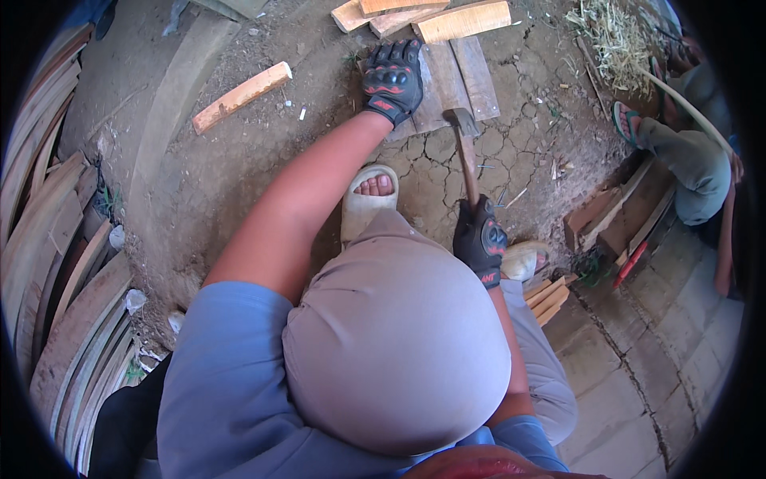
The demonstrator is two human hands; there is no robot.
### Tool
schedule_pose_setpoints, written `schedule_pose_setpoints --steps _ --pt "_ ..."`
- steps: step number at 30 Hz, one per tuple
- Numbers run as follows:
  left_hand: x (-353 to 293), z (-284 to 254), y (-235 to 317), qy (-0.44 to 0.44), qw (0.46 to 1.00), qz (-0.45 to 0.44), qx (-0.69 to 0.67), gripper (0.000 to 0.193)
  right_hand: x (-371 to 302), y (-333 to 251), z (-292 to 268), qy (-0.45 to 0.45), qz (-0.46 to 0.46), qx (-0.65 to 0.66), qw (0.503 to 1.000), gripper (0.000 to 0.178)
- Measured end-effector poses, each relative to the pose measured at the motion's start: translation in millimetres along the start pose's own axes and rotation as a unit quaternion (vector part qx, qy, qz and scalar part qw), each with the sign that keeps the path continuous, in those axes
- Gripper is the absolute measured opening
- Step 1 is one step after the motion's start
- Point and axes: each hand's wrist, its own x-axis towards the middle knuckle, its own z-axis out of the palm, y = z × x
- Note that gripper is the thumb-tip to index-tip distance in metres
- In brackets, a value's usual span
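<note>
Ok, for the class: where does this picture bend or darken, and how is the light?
Head view, edges: the corners go black, and the planks at left look bowed; head view, right edge: the person is dim; head view, middle: the light looks soft, the knee pale, and the hammer in the right hand reads clearly.

The site is presenting as a rough, earth-floored woodworking yard. The right hand (481, 239) is gripping 1 hammer (468, 164). Ahead of that grip, boards (477, 78) are lying on cracked bare earth (431, 172), with cut wooden blocks (464, 21) sitting beyond them. Far left of the grip, long planks (48, 223) are lying stacked; to its right, paving slabs (638, 375) are showing.
</note>
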Motion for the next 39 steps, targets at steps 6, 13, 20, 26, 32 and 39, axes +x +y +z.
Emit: schedule_pose_setpoints --steps 6,13,20,26,32,39 --pt "-6 -7 -8 -0.027 0.999 -0.014 0.014 0.048 -6 -20 -42 0.140 -0.032 0.107 0.984 0.027" --pt "-2 -1 -9 -0.008 0.999 -0.020 0.032 0.051 2 -1 4 0.028 0.009 0.112 0.993 0.027" --pt "3 -6 -1 -0.023 1.000 -0.012 0.011 0.050 -11 -1 17 0.022 -0.027 0.072 0.997 0.025" --pt "-7 -7 -8 -0.017 0.999 -0.030 0.012 0.049 -19 -10 -13 0.070 0.000 0.124 0.990 0.023" --pt "-6 -5 -5 -0.029 0.999 -0.024 0.033 0.048 -1 -1 20 -0.048 0.032 0.051 0.997 0.029" --pt "-6 -15 -10 -0.054 0.997 -0.048 0.014 0.051 -5 7 -5 0.156 -0.074 0.140 0.975 0.021"
